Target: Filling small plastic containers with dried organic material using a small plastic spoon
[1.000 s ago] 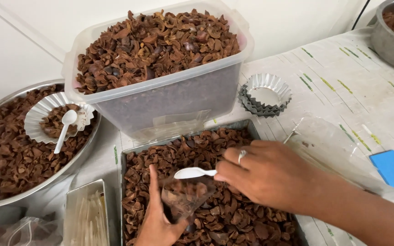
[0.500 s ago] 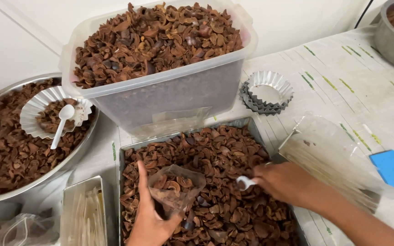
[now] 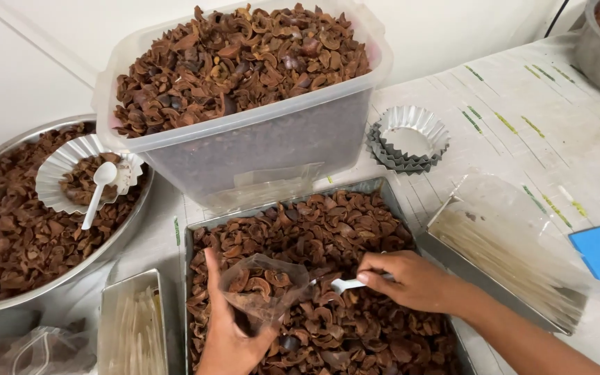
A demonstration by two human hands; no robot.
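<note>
- Left hand (image 3: pixel 227 340), fingers clenched around one small clear plastic bag (image 3: pixel 262 288) of brown shell pieces.
- Right hand (image 3: pixel 411 280), at 3 o'clock of it, fingers grasping one white plastic spoon (image 3: pixel 345 283).
- One rectangular metal tray (image 3: pixel 190 236) of brown shells beneath both.

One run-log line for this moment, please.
left hand: holds small clear bag | right hand: white plastic spoon at bag mouth | below: tray of brown shell pieces

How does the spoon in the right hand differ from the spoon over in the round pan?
The spoon in the right hand is gripped, lying nearly level over the tray. The spoon in the paper cup lies free, leaning with its handle out over the rim. Both are small, white and look plastic.
</note>
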